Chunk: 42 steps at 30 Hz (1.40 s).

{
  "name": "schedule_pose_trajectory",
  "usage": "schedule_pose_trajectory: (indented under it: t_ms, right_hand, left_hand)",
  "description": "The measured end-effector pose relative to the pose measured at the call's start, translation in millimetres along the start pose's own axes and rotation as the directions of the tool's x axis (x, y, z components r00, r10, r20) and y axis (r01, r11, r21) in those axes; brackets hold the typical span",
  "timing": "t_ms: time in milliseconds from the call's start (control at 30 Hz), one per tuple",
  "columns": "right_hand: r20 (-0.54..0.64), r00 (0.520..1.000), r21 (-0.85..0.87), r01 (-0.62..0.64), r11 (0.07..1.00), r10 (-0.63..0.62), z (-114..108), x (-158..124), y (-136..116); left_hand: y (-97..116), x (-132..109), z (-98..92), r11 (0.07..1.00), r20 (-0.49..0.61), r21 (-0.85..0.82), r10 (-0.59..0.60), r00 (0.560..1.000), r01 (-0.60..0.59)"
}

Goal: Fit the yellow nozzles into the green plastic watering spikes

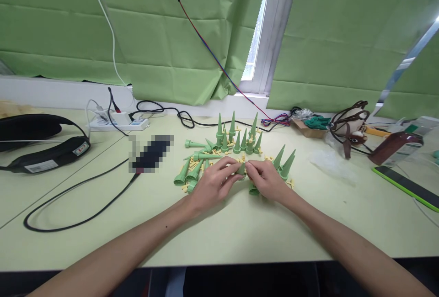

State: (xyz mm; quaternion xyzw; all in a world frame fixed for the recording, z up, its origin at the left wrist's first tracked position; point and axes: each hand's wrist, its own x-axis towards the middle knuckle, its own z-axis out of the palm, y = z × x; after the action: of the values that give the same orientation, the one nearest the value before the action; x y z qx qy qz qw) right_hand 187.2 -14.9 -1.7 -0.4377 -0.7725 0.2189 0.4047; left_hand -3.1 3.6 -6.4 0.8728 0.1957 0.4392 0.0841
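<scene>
My left hand (pixel 215 181) is closed, its thumb and fingers pinching a green plastic cone spike (pixel 242 169). My right hand (pixel 268 179) meets it from the other side, fingertips pressed together at the spike; whatever small piece they grip is hidden. Beneath the right hand lies another green spike (pixel 254 191), mostly covered. Small yellow plastic pieces (pixel 226 150) are scattered around and behind both hands. Several green spikes stand upright behind, including a tall stacked one (pixel 219 128). More lie on their sides by the left hand, such as a wide-based spike (pixel 181 174).
Left are a pixelated dark device (pixel 152 153) on a looping black cable (pixel 68 229), a power strip (pixel 137 124) and a black headset (pixel 51 155). Right are a plastic bag (pixel 334 164), a cardboard box (pixel 307 129), a dark red bottle (pixel 396 147) and a green-edged phone (pixel 408 186).
</scene>
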Motion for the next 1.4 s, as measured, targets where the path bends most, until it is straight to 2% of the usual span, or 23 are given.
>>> schedule_pose_trajectory:
  t_ms: [300, 467, 600, 733, 933, 1167, 1400]
  right_hand:
    - [-0.015, 0.998, 0.113, -0.060, 0.992, 0.062, 1.5, 0.7, 1.0]
    - [0.022, 0.992, 0.281, -0.126, 0.952, 0.124, 1.6, 1.9, 3.9]
    - [0.161, 0.966, 0.477, -0.255, 0.841, 0.201, -0.9, 4.3, 0.4]
    - [0.282, 0.933, 0.519, -0.345, 0.782, 0.224, -4.8, 5.2, -4.6]
    - [0.263, 0.953, 0.511, -0.267, 0.817, 0.147, -5.9, 3.0, -3.9]
    - [0.206, 0.973, 0.467, -0.191, 0.863, 0.104, -5.8, 1.6, -3.2]
    - [0.154, 0.985, 0.312, -0.128, 0.941, 0.083, -4.6, 0.1, -2.6]
  left_hand:
    - [2.7, 0.9, 1.5, 0.996, -0.036, -0.024, -0.083, 0.996, 0.082]
    - [4.9, 3.3, 0.4, 0.984, -0.055, -0.052, -0.174, 0.983, 0.171]
    - [6.7, 5.3, -0.6, 0.956, -0.056, -0.070, -0.289, 0.956, 0.285]
    - [5.4, 5.3, -1.2, 0.946, -0.014, -0.066, -0.320, 0.947, 0.318]
    - [2.5, 5.2, -1.0, 0.930, 0.022, -0.097, -0.355, 0.935, 0.355]
    - [5.4, 5.7, -1.9, 0.876, 0.084, -0.183, -0.439, 0.894, 0.447]
    - [5.0, 6.8, -2.1, 0.812, 0.152, -0.288, -0.485, 0.861, 0.508]
